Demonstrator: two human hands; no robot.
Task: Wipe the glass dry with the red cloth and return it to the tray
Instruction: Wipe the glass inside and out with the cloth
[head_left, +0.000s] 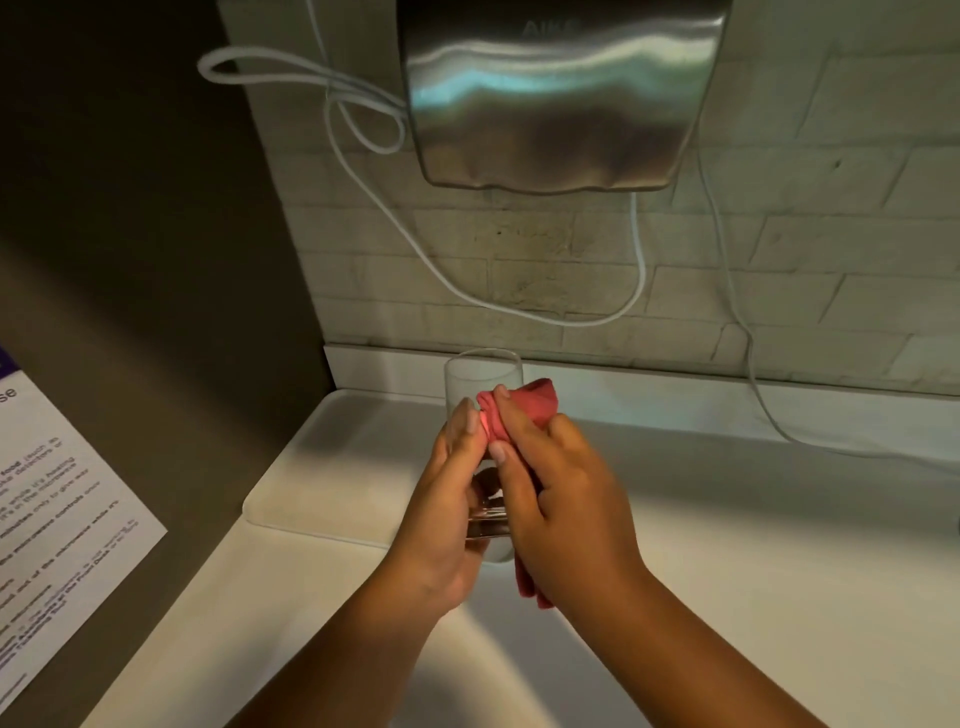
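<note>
A clear drinking glass (480, 376) is held upright above the counter, its rim toward the wall. My left hand (447, 499) wraps its lower half and base from the left. My right hand (561, 499) presses a bunched red cloth (535, 402) against the glass's right side, with one end of the cloth hanging below the palm. The white tray (322, 467) lies on the counter just behind and left of my hands, with nothing visible on it.
A steel hand dryer (561, 93) hangs on the brick wall above, with white cables (519, 306) looping down toward the counter. A dark panel with a printed notice (57, 519) stands at the left. The white countertop (779, 545) stretches to the right.
</note>
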